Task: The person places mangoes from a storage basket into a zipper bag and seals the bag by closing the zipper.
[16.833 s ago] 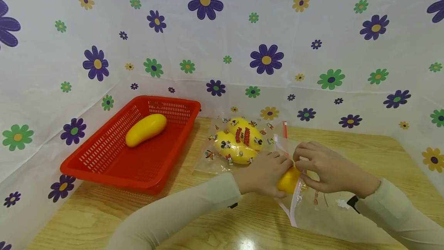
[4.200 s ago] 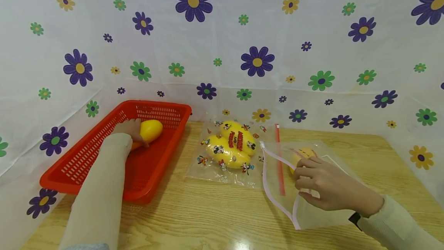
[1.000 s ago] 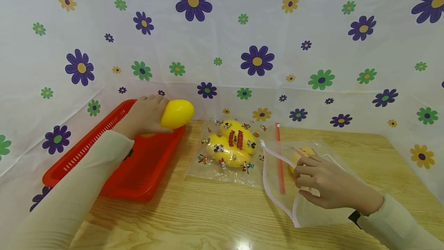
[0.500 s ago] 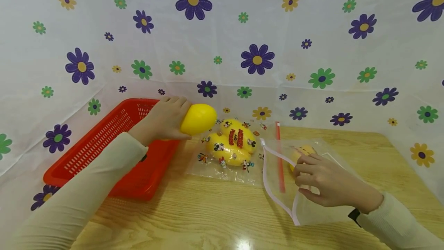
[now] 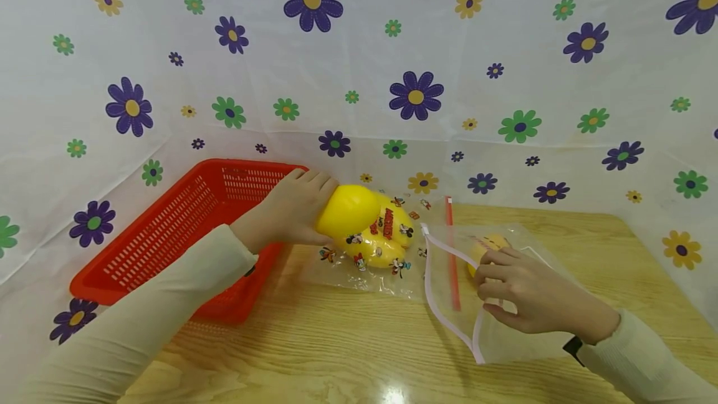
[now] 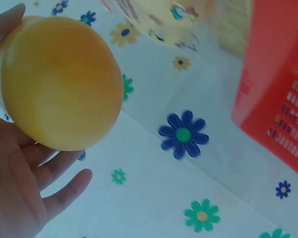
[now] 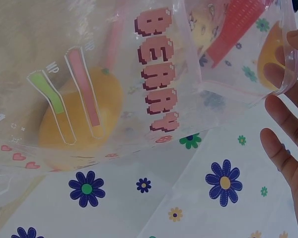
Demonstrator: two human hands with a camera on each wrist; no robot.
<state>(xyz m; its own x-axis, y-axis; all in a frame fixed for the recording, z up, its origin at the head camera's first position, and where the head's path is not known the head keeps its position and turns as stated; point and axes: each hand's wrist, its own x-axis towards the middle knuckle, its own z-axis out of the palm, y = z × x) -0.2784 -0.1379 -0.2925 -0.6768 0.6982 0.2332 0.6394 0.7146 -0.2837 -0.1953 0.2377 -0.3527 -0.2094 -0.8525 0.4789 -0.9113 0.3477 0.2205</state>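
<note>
My left hand (image 5: 294, 207) grips a smooth yellow mango (image 5: 349, 211), lifted clear of the basket. In the left wrist view the fingers and thumb wrap one end of the mango (image 6: 62, 84). Behind it lies a clear bag (image 5: 359, 285) printed with cartoon figures, with two yellow mangoes (image 5: 376, 253) inside and a red slider strip. My right hand (image 5: 533, 295) pinches the mouth edge of a clear zip bag (image 5: 521, 345), its pink-rimmed mouth parted to the left. One mango (image 7: 82, 119) lies inside this bag, behind the printed letters in the right wrist view.
A red slotted basket (image 5: 235, 310) stands at the left; no mango shows in its visible part. The wooden tabletop (image 5: 348, 341) extends in front. A white flowered sheet (image 5: 359, 55) rises behind and at both sides.
My left hand took the mango from the red basket and has carried it right, now in front of the printed bag. My right hand stays at the zip bag's mouth.
</note>
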